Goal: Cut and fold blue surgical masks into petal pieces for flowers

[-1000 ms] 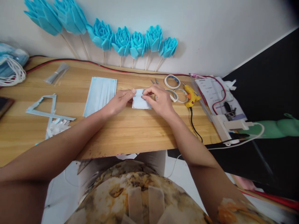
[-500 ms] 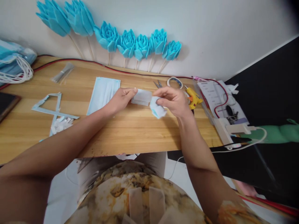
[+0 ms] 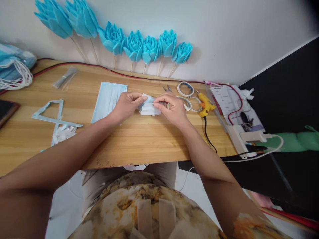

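Note:
Pale blue and white pleated face mask fabric [image 3: 150, 109] hangs between my two hands above the table. My left hand [image 3: 128, 105] pinches its left end between thumb and fingers. On the other side, my right hand [image 3: 171, 108] is closed on its right edge, thumb and fingertips together. How many layers there are I cannot tell, since fingers cover parts. A flat light blue face mask [image 3: 106, 99] lies on the wood just left of my left hand. Scissors [image 3: 167, 89] rest behind my right hand, partly hidden.
Tape rolls [image 3: 185, 89] and a yellow glue gun [image 3: 206, 103] lie to the right, beside a power strip [image 3: 236, 139]. Blue fabric flowers [image 3: 134, 46] on sticks lean along the wall. Cut mask strips [image 3: 58, 121] and white scraps [image 3: 64, 133] lie left.
My right hand has moved left, bringing its crumpled piece up to the fabric in my left hand. The fabric now spans both hands. The glue gun and its cord show more fully.

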Motion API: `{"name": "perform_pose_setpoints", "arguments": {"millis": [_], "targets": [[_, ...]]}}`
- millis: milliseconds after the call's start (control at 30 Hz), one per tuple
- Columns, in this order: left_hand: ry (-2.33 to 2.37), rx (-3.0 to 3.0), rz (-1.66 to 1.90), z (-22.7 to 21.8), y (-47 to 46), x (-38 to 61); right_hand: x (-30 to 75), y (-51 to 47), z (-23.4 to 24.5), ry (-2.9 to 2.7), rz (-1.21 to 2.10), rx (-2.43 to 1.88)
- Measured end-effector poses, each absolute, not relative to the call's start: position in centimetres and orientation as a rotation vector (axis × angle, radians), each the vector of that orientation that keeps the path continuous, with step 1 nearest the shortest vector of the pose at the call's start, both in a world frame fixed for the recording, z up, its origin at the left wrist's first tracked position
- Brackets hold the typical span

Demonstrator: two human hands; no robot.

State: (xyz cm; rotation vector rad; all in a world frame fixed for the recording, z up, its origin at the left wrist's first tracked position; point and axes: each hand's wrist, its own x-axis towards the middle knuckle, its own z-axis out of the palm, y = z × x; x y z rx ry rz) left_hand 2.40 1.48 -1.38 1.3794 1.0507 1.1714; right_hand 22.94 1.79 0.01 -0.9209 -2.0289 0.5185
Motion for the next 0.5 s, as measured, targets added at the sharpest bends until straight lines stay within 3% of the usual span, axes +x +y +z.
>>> {"name": "perform_pose_setpoints", "arguments": {"millis": [500], "targets": [[1.030,1.353,1.132,-0.9,1.3,2.4,22.8,2.4,-1.3,-1.955,0.518,-1.047]]}}
